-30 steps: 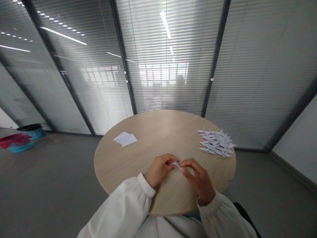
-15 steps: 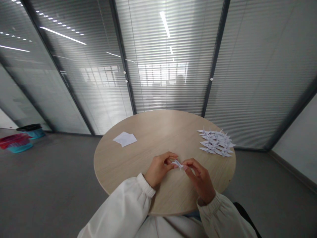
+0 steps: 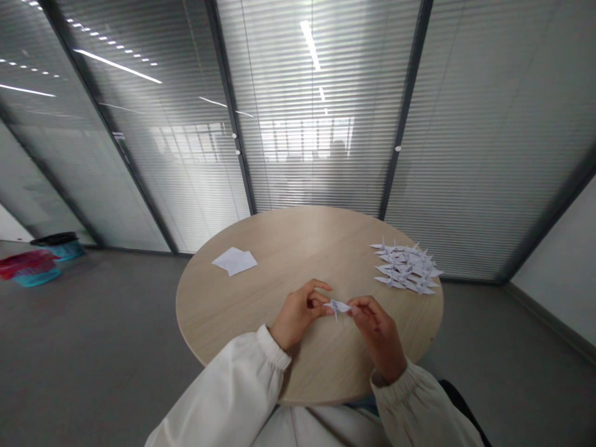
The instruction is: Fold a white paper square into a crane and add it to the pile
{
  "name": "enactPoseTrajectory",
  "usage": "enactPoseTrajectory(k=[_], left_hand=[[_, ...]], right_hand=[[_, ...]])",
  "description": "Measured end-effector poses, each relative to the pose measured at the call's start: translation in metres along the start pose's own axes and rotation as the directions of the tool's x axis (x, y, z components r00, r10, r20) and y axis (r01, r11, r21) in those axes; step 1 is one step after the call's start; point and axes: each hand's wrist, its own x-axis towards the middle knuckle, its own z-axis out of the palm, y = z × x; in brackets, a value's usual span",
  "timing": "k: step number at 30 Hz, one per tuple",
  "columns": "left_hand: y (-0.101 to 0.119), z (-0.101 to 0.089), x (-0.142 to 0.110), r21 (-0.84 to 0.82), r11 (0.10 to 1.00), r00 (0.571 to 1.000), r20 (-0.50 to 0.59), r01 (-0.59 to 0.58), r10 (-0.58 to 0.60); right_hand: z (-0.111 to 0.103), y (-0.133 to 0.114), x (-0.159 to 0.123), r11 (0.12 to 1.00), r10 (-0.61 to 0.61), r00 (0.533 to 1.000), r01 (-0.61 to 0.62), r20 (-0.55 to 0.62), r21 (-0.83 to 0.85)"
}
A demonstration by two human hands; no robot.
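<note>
Between my two hands, just over the near middle of the round table (image 3: pixel 321 379), is a small white paper crane (image 3: pixel 336 307). My left hand (image 3: pixel 300 313) pinches its left wing between thumb and fingers, and that wing's tip is hidden. On the other side, my right hand (image 3: pixel 376 329) grips the tip of the right wing. The crane's wings are spread out sideways, with a thin point hanging down from its middle. Several finished white paper cranes (image 3: pixel 407 268) lie in close rows at the table's right side. Flat white paper sheets (image 3: pixel 235 261) rest at the left.
Two blue bins stand on the floor at far left, one with a red liner (image 3: pixel 30 267), the other with a black liner (image 3: pixel 58 243). Behind the table runs a glass partition with blinds (image 3: pixel 321 180). A dark curved object (image 3: pixel 459 406) shows at lower right.
The crane's wings, folded close together a second ago, have opened out sideways. My right hand has moved slightly right with its wing tip, while my left hand has stayed nearly in place.
</note>
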Motion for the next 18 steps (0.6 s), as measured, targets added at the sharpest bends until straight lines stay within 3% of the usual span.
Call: enactPoseTrajectory(k=[10, 18], left_hand=[[0.0093, 0.0001, -0.0018, -0.111, 0.991, 0.994, 0.089, 0.078, -0.068], [0.0008, 0.0001, -0.0003, -0.008, 0.997, 0.995, 0.072, 0.072, -0.071]], right_hand=[[-0.0011, 0.0029, 0.0020, 0.999, 0.035, 0.999, -0.036, -0.038, -0.024], [0.0008, 0.0050, 0.0015, 1.000, -0.009, 0.998, 0.009, 0.055, 0.009]])
